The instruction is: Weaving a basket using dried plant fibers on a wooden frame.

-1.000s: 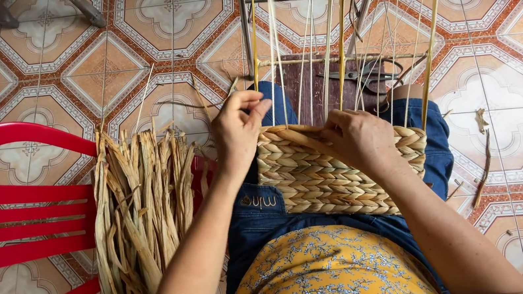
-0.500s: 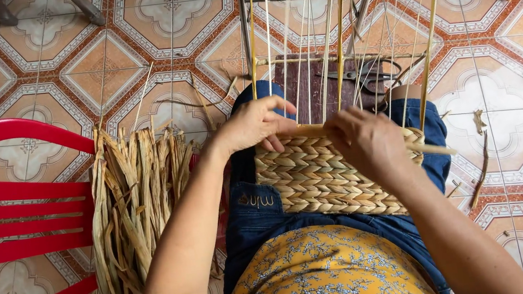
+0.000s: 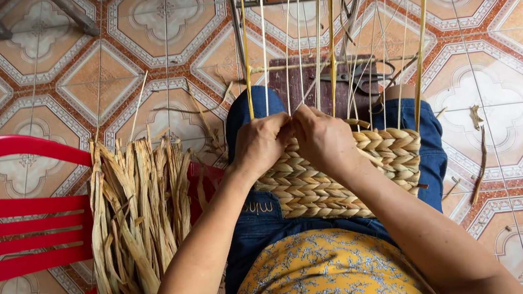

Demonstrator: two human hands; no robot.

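Over a patterned tile floor (image 3: 14, 84), our lap carries one woven basket panel (image 3: 338, 177), braided straw with thin upright stakes (image 3: 328, 39) at its far edge. Our left hand (image 3: 261, 144) and right hand (image 3: 324, 139) pinch strands there, now touching, closer than before. One bundle of dried leaves (image 3: 138, 228) lies across one red chair (image 3: 12, 231).

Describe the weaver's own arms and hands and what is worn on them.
Both forearms are bare: no sleeves, gloves or watch show. The left hand and right hand show no rings that I can make out. Clothing in view: a yellow floral top and blue denim trousers.
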